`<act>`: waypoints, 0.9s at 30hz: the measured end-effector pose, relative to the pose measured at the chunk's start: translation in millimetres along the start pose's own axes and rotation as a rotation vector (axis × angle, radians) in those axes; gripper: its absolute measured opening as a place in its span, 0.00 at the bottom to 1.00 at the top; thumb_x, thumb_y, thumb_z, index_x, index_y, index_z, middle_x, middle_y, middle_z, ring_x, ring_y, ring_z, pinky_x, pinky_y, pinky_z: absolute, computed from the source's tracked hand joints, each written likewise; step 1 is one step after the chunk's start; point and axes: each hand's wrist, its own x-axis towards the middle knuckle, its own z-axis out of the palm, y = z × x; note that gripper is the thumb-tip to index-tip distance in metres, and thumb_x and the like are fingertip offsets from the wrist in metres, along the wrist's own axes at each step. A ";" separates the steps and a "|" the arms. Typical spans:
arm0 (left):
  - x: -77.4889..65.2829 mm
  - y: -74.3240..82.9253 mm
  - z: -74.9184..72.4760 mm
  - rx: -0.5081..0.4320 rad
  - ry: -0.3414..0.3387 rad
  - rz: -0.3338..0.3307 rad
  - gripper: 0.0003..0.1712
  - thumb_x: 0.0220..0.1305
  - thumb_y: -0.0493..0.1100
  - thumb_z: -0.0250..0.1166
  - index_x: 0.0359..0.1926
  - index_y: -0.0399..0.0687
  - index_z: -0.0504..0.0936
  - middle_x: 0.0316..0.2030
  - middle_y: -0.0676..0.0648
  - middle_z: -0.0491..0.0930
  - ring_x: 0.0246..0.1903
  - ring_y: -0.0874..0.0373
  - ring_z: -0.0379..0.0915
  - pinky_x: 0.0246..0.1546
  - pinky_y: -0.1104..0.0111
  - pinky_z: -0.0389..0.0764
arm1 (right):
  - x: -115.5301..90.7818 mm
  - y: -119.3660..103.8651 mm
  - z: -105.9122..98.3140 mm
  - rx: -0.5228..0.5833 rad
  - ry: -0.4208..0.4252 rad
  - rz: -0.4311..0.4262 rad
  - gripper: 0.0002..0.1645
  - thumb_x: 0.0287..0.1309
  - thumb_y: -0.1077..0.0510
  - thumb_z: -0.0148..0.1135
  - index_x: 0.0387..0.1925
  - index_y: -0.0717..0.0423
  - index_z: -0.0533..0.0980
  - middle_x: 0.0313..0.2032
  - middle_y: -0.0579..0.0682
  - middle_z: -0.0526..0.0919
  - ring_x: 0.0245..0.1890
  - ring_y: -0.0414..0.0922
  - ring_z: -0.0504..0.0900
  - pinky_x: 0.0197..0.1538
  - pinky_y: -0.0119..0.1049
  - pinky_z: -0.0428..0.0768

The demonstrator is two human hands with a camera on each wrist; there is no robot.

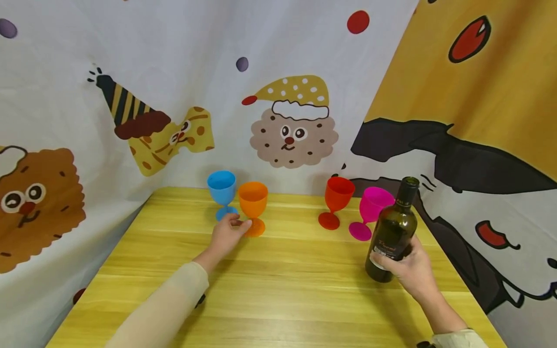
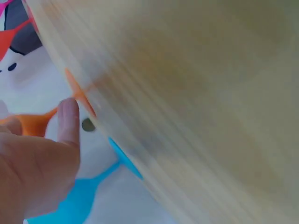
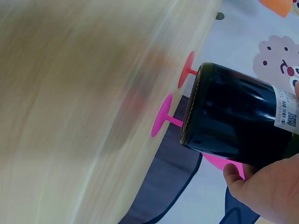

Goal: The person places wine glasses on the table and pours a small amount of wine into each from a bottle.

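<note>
My left hand [image 1: 227,235] reaches toward the stem of an orange goblet [image 1: 253,198], thumb and fingers apart. In the left wrist view a finger [image 2: 68,121] overlaps that stem; whether it touches cannot be told. Just left of the orange goblet stands a blue goblet [image 1: 222,186], partly behind the hand. My right hand [image 1: 413,270] grips a dark green wine bottle [image 1: 391,232] round its lower body. The bottle is off the table, nearly upright, its mouth uncapped. Behind it, a magenta goblet [image 1: 375,203] is partly covered; a red goblet [image 1: 339,193] stands to its left.
The goblets stand upright near the back edge of a wooden table [image 1: 278,290]. A printed cloth [image 1: 287,38] with cartoon figures hangs behind the table and along both sides.
</note>
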 end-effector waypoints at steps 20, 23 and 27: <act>41.5 -0.5 -36.7 -0.220 0.071 -0.121 0.41 0.79 0.46 0.64 0.80 0.33 0.55 0.70 0.29 0.72 0.66 0.34 0.78 0.72 0.49 0.79 | -3.7 -3.6 -3.5 -0.017 -0.001 0.047 0.52 0.52 0.51 0.86 0.73 0.52 0.67 0.55 0.44 0.83 0.49 0.25 0.79 0.47 0.25 0.81; 43.4 -4.2 -37.7 -0.184 0.068 -0.128 0.41 0.80 0.48 0.64 0.79 0.32 0.56 0.73 0.29 0.69 0.69 0.34 0.74 0.75 0.46 0.74 | -3.9 -3.5 -4.6 -0.014 0.000 0.048 0.52 0.53 0.52 0.86 0.74 0.52 0.66 0.56 0.45 0.83 0.50 0.25 0.79 0.47 0.25 0.81; 43.0 -8.9 -39.5 -0.103 0.059 -0.109 0.40 0.80 0.51 0.64 0.77 0.31 0.59 0.73 0.29 0.69 0.70 0.34 0.70 0.78 0.43 0.70 | -4.4 -1.6 -5.5 0.001 0.006 0.029 0.51 0.52 0.54 0.86 0.73 0.51 0.67 0.53 0.34 0.82 0.50 0.26 0.79 0.48 0.23 0.81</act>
